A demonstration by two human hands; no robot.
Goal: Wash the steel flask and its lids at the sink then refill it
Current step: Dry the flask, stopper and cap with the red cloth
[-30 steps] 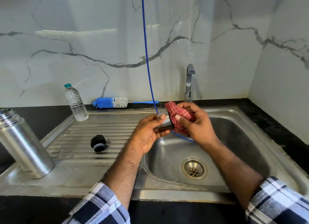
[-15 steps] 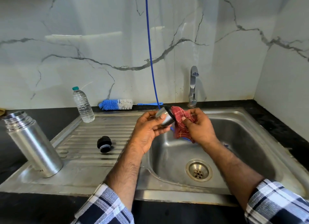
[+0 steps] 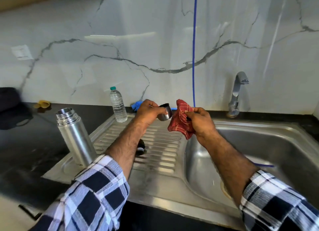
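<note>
My left hand (image 3: 148, 111) grips a small steel cup lid (image 3: 165, 113) above the ribbed draining board (image 3: 160, 151). Just to its right, my right hand (image 3: 201, 122) pinches a red checked cloth (image 3: 180, 123), now apart from the lid. The open steel flask (image 3: 75, 135) stands upright at the left end of the draining board. A black inner stopper (image 3: 140, 148) lies on the ribs, partly hidden behind my left forearm.
A plastic water bottle (image 3: 118, 104) stands at the back of the draining board, with a blue bottle brush (image 3: 136, 106) behind my left hand. The tap (image 3: 236, 92) is at the back right above the sink basin (image 3: 276, 149). A blue hose (image 3: 194, 46) hangs down the wall.
The view has swung left. My hands have drawn apart: the cloth has come off the lid, and both now hang over the draining board rather than the basin.
</note>
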